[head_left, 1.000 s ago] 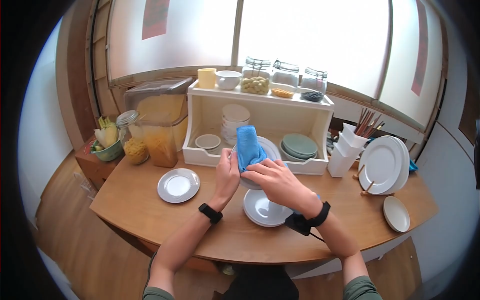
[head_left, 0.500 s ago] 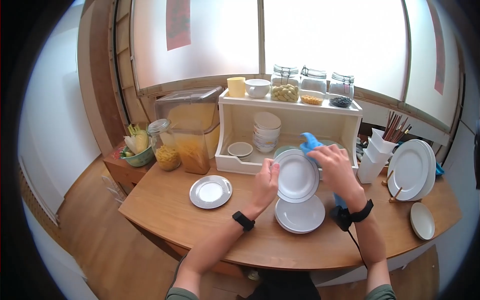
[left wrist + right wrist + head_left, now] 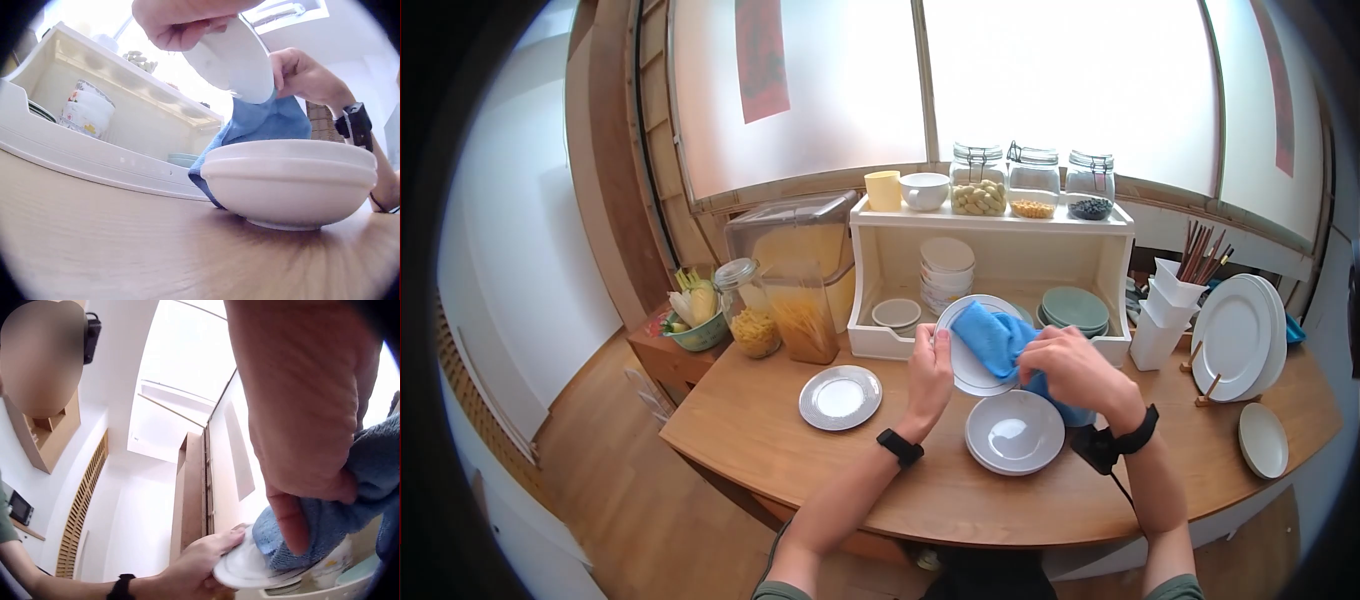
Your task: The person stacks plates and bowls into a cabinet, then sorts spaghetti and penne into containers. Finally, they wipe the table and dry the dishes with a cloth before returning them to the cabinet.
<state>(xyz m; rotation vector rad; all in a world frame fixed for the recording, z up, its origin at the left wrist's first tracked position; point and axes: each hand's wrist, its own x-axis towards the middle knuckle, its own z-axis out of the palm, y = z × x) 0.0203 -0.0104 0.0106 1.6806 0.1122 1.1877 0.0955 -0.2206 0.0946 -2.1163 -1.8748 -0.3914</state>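
My left hand (image 3: 930, 380) grips a small white plate (image 3: 968, 366) by its left edge, thumb on the upper face. The plate is tilted above a stack of white bowls (image 3: 1015, 432) on the table. In my right hand (image 3: 1078, 372) is a blue cloth (image 3: 992, 340), bunched in the fingers and laid over the plate's face. Part of the cloth hangs down behind the bowls, as the left wrist view shows with the cloth (image 3: 262, 122) beside the upper bowl (image 3: 287, 181). The right wrist view has the cloth (image 3: 281, 534) pressed to the plate (image 3: 240, 569).
A grey-rimmed plate (image 3: 840, 398) lies to the left. Behind stands a white shelf (image 3: 880, 340) with bowls, green dishes and glass jars (image 3: 978, 185). At right are a chopstick holder (image 3: 1157, 335), plates on a rack (image 3: 1232, 335) and a shallow dish (image 3: 1262, 440). Pasta containers (image 3: 800, 320) stand at left.
The cloth went from the plate's face to its right edge, then back over the face. The plate was turned between frames, staying in the left hand. The head view has shifted left.
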